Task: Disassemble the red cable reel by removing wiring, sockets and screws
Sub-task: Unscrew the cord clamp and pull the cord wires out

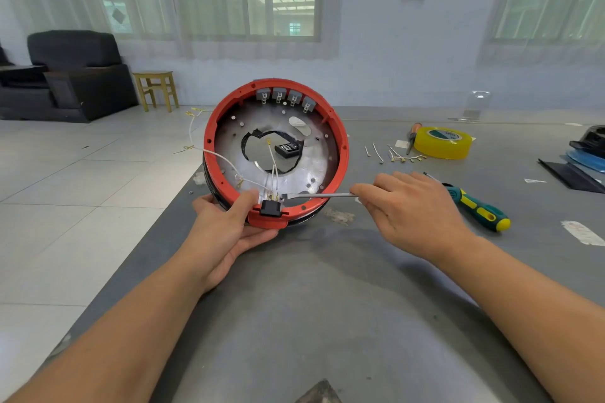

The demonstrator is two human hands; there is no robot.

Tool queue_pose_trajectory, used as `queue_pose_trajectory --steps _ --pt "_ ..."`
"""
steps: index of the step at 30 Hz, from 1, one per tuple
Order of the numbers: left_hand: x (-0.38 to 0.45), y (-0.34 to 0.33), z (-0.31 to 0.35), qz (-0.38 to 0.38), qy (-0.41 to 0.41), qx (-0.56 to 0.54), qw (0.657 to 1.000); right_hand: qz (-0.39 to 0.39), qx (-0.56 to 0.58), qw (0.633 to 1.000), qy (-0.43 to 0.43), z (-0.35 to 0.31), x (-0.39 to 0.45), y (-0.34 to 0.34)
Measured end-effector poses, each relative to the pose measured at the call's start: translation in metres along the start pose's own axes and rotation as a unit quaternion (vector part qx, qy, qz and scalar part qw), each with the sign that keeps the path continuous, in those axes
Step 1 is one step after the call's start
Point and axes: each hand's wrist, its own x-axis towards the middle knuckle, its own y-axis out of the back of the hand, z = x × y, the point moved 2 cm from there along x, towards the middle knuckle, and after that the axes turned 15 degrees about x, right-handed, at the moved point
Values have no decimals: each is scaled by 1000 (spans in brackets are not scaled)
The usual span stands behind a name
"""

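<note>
Fingers (366, 191) of the right hand (412, 209) are pinched on a screwdriver (319, 196) while the stiff, seemingly light red cable reel (342, 141) is gripped at its rim by the left hand (229, 226).

Grey table (327, 321); tape roll (442, 142); screwdriver (478, 208)

Red reel (340, 127), yellow tape (442, 142)

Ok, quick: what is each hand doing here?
Left hand: grips the red cable reel at its lower rim.
Right hand: holds the screwdriver.
</note>
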Motion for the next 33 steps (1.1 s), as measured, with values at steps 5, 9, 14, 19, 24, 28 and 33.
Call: queue_pose_trajectory --steps 5,9,14,19,24,28,33 --pt "2 1 -2 -17 -4 -27 999 5 8 1000 18 1 0 7" --pt "3 1 -4 -33 -2 -44 999 55 -2 997 53 -1 0 5" --pt "5 3 -6 -29 14 -84 996 82 -35 993 73 0 0 3" --pt "6 3 -4 -44 21 -110 993 84 -60 990 92 4 0 2" --pt "4 2 -4 -37 41 -99 994 71 -64 990 105 3 1 3" --pt "4 0 -4 -29 50 -98 993 59 -59 990 114 2 1 4" --pt "4 -3 -4 -21 40 -84 995 60 -41 992 99 -1 2 5"
